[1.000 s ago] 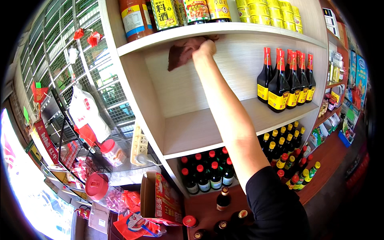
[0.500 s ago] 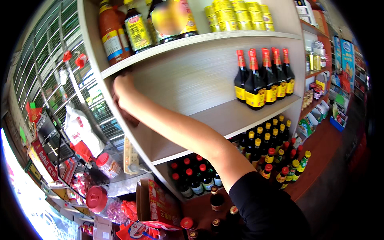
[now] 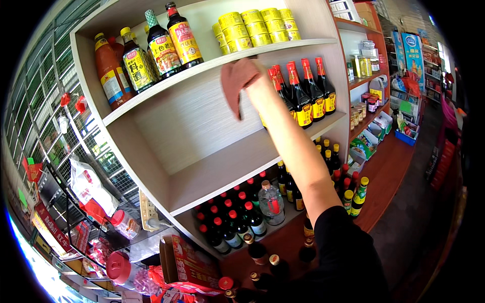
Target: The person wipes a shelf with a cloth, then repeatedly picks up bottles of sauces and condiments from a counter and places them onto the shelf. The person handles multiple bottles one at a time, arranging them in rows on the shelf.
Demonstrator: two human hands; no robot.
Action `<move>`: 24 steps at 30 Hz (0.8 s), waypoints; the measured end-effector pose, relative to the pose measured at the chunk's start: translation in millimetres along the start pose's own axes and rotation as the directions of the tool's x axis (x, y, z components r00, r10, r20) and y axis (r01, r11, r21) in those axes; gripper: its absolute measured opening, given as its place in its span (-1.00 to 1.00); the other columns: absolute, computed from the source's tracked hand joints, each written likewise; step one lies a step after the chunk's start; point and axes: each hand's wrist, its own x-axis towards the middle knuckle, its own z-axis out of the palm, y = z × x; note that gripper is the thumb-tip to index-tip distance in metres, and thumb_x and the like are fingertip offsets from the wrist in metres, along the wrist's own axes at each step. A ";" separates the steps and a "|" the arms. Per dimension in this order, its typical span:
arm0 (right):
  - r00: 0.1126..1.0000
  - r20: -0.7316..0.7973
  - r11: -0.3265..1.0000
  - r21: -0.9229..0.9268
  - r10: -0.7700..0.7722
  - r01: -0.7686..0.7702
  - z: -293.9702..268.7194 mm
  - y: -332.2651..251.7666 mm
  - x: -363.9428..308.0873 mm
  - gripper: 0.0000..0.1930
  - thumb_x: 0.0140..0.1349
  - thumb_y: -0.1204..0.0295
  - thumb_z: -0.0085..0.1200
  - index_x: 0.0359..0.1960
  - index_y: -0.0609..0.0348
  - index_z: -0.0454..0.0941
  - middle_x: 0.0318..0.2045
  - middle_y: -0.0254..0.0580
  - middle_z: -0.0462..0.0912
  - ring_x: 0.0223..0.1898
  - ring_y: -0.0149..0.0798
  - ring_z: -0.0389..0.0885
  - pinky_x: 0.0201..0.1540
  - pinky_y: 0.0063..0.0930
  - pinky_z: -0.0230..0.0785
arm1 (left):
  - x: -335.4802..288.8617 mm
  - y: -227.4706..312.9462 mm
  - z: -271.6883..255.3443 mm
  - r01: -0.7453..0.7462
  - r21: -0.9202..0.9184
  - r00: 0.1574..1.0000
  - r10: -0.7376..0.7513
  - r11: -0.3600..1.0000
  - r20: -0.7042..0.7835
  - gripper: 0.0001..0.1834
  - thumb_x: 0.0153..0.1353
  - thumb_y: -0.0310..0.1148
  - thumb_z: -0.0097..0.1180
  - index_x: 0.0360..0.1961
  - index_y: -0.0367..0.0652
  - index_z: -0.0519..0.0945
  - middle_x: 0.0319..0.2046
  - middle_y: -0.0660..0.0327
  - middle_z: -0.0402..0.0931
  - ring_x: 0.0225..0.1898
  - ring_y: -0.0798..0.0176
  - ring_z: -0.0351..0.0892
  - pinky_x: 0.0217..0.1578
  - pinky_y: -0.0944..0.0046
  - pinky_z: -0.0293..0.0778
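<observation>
My right hand (image 3: 257, 83) is raised at the front of the middle shelf, just under the upper shelf's edge. Its fingers are closed on a brown cloth (image 3: 234, 86), which hangs down to the left and partly covers them. Behind my wrist, dark sauce bottles (image 3: 304, 103) with red caps and yellow labels stand upright on the middle shelf (image 3: 212, 174). Above the hand, yellow tins (image 3: 235, 33) are stacked on the upper shelf (image 3: 217, 61). My left hand does not show.
Sauce bottles (image 3: 164, 48) stand at the upper shelf's left. Below are red-capped bottles (image 3: 233, 227) and a clear jug (image 3: 272, 204). More bottles (image 3: 256, 250) stand on the brown ledge near a red carton (image 3: 189, 265). A wire grid (image 3: 45, 96) runs along the left.
My right hand has moved from the middle shelf's left side to the right, and the brown cloth now shows clearly. The view has shifted, bringing the clear jug into sight.
</observation>
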 end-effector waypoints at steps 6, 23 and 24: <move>0.913 -0.234 0.938 0.005 -0.336 0.346 -4.4 -53.2 23.0 -0.60 0.32 0.55 -0.32 0.18 0.21 0.33 0.09 -0.03 0.45 0.08 -0.08 0.48 0.13 -0.24 0.36 | 3.9 133.8 -13.8 -0.104 -0.208 0.994 0.097 0.973 -0.045 -0.66 0.15 -0.25 0.33 -0.48 -0.35 0.56 -0.54 0.09 0.57 -0.52 0.19 0.53 -0.47 0.17 0.50; 0.725 0.372 0.463 -0.582 -0.580 0.669 126.1 294.4 -132.3 -0.41 0.27 0.63 -0.17 0.38 0.15 0.16 0.09 0.23 0.20 0.13 0.21 0.26 0.25 -0.13 0.07 | 3.5 -16.3 -11.2 -0.023 0.021 0.999 0.023 0.999 0.030 -0.73 0.23 -0.31 0.20 -0.25 -0.34 0.51 -0.37 0.07 0.53 -0.30 0.13 0.48 -0.16 0.11 0.41; 0.745 0.462 0.518 -0.535 -0.481 0.667 124.3 301.9 -139.6 -0.41 0.22 0.66 -0.12 0.35 0.11 0.25 0.06 0.18 0.25 0.08 0.20 0.32 0.22 -0.17 0.14 | 4.2 -15.9 -7.4 0.007 -0.003 0.999 -0.006 1.000 0.046 -0.73 0.24 -0.30 0.20 -0.24 -0.33 0.51 -0.39 0.09 0.51 -0.32 0.14 0.47 -0.15 0.13 0.41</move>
